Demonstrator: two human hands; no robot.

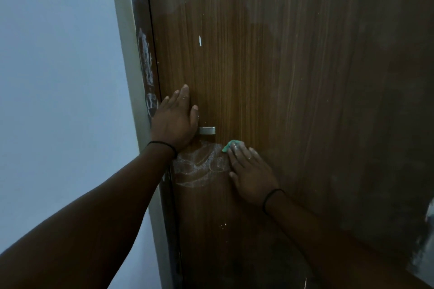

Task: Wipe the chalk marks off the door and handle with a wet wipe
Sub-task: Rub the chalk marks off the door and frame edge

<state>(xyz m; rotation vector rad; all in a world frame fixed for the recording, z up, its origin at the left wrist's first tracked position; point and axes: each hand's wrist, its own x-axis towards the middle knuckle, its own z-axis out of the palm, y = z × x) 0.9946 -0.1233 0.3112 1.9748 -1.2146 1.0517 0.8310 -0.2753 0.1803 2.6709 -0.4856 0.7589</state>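
Observation:
A brown wood-grain door (pixel 270 65) fills the view. My left hand (pixel 175 119) lies flat on it with fingers spread, covering the inner end of the metal handle (pixel 207 130). My right hand (pixel 249 171) presses a green wet wipe (pixel 229 146) against the door just below and right of the handle. White chalk marks (pixel 199 166) swirl on the door under the handle, left of the wipe. More chalk marks (pixel 146 63) run down the dark door edge above my left hand. A damp, darker patch spreads over the upper door.
A pale wall (pixel 61 77) and a light door frame (pixel 124 37) stand to the left. A small white fleck (pixel 200 41) sits on the door above the handle. Something pale (pixel 426 241) shows at the right edge.

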